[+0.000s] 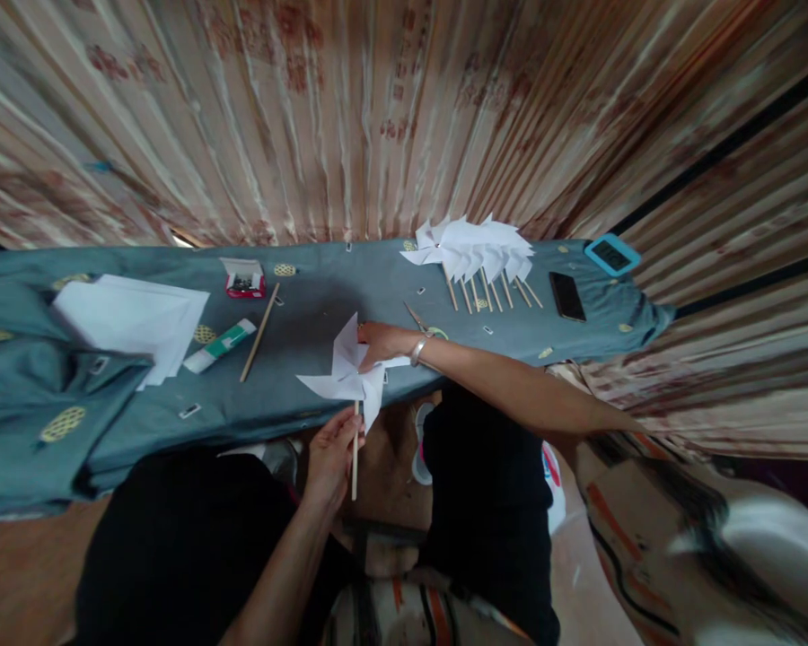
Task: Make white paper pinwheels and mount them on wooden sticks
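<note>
A white paper pinwheel [346, 386] on a thin wooden stick [355, 471] is at the table's near edge. My left hand [329, 458] is closed round the stick, just below the paper blades. Up at the blades, my right hand [381, 344] grips the pinwheel near its middle, its fingertips partly hidden by the paper. A bracelet is on the right wrist. Scissors [417, 318] lie on the cloth just beyond that wrist. To the left, a loose wooden stick [260, 332] rests near a green and white box [220, 345].
The table has a grey-green cloth [303, 296]. White paper sheets [135, 314] are stacked at left, beside a small open red box [245, 280]. Several pinwheels [485, 244] overlap at the back right. A phone [567, 296] and blue-framed timer [612, 255] lie farther right. Curtains [350, 117] hang behind.
</note>
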Demonstrator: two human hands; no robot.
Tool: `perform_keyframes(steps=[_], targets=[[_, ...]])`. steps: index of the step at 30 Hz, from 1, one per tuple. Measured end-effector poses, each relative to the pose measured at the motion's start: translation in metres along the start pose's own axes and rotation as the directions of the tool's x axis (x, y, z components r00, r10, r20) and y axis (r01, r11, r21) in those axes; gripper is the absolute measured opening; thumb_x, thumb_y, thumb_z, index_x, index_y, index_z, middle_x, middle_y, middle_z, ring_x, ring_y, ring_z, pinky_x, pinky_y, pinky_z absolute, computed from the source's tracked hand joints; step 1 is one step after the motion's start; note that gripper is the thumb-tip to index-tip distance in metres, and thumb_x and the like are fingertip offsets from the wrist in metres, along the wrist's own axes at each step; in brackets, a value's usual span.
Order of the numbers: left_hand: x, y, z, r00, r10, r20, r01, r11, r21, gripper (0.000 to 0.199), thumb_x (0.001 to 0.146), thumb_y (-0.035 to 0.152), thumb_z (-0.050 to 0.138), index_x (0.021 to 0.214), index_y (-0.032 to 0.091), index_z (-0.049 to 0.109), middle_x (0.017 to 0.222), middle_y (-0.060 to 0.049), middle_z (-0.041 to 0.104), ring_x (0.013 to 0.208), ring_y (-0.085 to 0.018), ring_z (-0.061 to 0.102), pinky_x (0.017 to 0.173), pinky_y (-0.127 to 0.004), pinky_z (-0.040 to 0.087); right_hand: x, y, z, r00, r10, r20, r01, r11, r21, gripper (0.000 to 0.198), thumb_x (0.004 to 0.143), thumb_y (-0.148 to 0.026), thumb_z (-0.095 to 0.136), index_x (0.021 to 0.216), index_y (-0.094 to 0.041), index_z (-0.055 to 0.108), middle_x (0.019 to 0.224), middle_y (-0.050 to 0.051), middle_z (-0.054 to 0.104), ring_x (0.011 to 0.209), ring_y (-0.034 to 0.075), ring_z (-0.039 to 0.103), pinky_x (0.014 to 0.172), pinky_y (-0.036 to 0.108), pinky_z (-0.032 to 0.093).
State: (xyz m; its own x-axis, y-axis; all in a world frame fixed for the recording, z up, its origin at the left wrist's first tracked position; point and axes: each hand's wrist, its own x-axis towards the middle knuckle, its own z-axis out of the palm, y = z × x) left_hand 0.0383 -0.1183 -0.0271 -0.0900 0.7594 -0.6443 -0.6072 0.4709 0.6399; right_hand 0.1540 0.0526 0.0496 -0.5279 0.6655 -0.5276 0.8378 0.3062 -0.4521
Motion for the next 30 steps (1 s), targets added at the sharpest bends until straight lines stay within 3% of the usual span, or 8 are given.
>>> perform_keyframes(steps=[11,18,30], targets=[[-0.002,-0.002,-0.002,1.000,-0.022,0.006,0.022,1.000,0.001,0.054,0.037,0.041,0.092,0.081,0.015,0.077,0.066,0.000,0.069,0.053,-0.006,0.052,0.053,-0.019,0.039,0.009,0.012,0.003,0.994,-0.085,0.063,0.083,0.996,0.036,0.042,0.065,-0.015,0.076,0.107,-0.011,0.072,0.108,0.006,0.075,0.093,0.020,0.066,0.077,0.022,0.047],[-0.004,0.002,0.004,0.999,-0.032,0.023,0.034,0.997,-0.073,0.048,0.036,0.034,0.093,0.076,0.015,0.077,0.075,-0.004,0.075,0.069,-0.012,0.063,0.070,-0.023,0.045,0.010,0.013,0.003,0.995,-0.075,0.069,0.073,0.997,0.028,0.040,0.066,-0.019,0.075,0.105,-0.009,0.072,0.102,0.008,0.076,0.089,0.022,0.066,0.075,0.024,0.047],[0.004,-0.007,-0.003,0.997,-0.036,0.072,0.047,0.987,-0.154,0.048,0.043,0.026,0.091,0.086,0.016,0.074,0.084,-0.002,0.073,0.073,-0.011,0.064,0.074,-0.024,0.045,0.008,0.013,0.004,0.993,-0.087,0.075,0.080,0.993,0.089,0.042,0.064,-0.015,0.073,0.105,-0.009,0.072,0.103,0.008,0.075,0.090,0.021,0.066,0.076,0.024,0.047]])
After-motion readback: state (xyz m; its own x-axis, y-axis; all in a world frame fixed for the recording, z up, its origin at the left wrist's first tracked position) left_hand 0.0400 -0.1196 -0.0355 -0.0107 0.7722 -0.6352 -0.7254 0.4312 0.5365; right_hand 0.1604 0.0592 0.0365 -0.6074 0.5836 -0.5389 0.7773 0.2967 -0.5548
